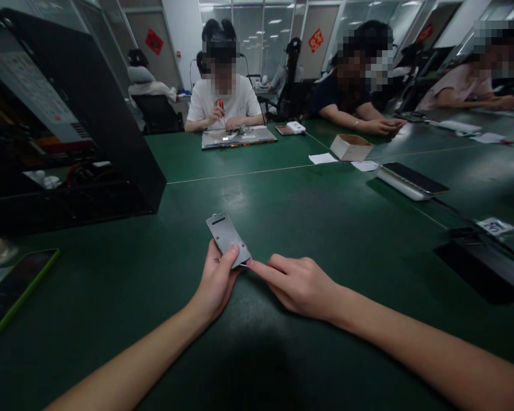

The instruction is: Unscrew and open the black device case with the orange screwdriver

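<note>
My left hand (216,279) grips a flat grey metal plate (225,231), thumb pressed on its face. The plate is tilted and held above the green table. It has a dark slot near its upper end, several small round marks and a small tab on its top edge. A thin metal piece juts out beside my left thumb; what it is I cannot make out. My right hand (302,282) is closed, its index fingertip at the plate's lower right corner. The right thumb is hidden.
A large black open-sided case (124,142) stands at left, near a green-edged phone (23,288). Ahead are a small open box (352,149), papers (323,158) and a white device with a dark top (411,181). A co-worker opposite holds a red-handled screwdriver (221,105) over a panel (261,136).
</note>
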Available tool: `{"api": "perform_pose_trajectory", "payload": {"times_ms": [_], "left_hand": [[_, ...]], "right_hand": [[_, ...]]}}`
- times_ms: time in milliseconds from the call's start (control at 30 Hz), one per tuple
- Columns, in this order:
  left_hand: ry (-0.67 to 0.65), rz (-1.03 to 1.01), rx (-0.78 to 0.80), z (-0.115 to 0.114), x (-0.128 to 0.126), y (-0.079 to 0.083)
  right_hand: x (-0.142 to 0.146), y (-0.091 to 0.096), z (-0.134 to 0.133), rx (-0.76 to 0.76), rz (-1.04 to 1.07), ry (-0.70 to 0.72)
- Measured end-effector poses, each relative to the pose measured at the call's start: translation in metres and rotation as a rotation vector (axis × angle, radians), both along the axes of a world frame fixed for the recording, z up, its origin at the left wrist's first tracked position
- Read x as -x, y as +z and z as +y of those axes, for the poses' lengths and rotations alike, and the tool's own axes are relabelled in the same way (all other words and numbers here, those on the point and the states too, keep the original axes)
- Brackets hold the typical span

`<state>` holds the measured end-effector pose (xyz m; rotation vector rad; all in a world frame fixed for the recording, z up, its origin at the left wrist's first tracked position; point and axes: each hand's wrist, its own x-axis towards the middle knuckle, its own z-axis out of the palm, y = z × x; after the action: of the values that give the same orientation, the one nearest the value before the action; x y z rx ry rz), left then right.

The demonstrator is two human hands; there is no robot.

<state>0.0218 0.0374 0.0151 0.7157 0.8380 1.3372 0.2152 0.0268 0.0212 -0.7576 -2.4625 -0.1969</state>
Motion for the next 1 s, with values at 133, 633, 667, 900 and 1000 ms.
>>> {"api": "perform_pose_trajectory", "payload": {"times_ms": [133,633,667,900,1000], "left_hand": [[0.03,-0.035,0.015,0.002,0.002,0.003],[0.095,-0.157,0.189,0.01,0.006,0.009],[0.09,-0.156,0.189,0.01,0.006,0.009],[0.038,-0.042,0.07,0.003,0.003,0.009],[-0.03,-0.001,0.032,-0.002,0.001,0.01]], "right_hand": [[-0.007,0.003,0.003,-0.023,-0.014,0.004],[-0.026,0.015,0.01,-0.119,-0.068,-0.045],[-0.027,0.015,0.012,-0.124,-0.069,-0.058],[-0.026,0.009,0.014,-0.11,-0.05,-0.058],[-0.024,0.006,0.014,-0.096,-0.026,-0.036]]}}
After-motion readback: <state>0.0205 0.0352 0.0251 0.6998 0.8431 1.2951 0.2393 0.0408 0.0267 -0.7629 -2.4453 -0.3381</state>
